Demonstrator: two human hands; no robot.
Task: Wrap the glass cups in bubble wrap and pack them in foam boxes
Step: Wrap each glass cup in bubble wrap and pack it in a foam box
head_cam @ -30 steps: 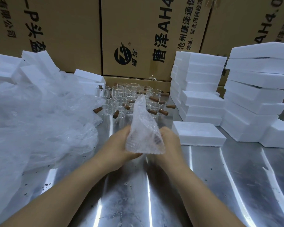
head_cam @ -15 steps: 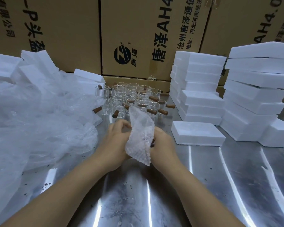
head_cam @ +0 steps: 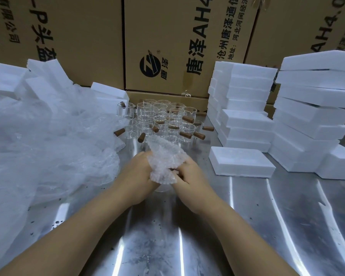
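Both my hands hold a bundle of bubble wrap just above the steel table. My left hand grips its left side and my right hand pinches its right side. A glass cup rim shows under the bundle; the rest of the cup is hidden by wrap. Behind it stand several bare glass cups with wooden handles. A single closed white foam box lies flat to the right of my hands.
A big heap of loose bubble wrap covers the left of the table, with foam pieces behind it. Two tall stacks of foam boxes stand at the right. Cardboard cartons wall off the back.
The upright tail of bubble wrap has been folded down and gathered round the cup. Both hands have closed in tighter on the bundle and turned it.
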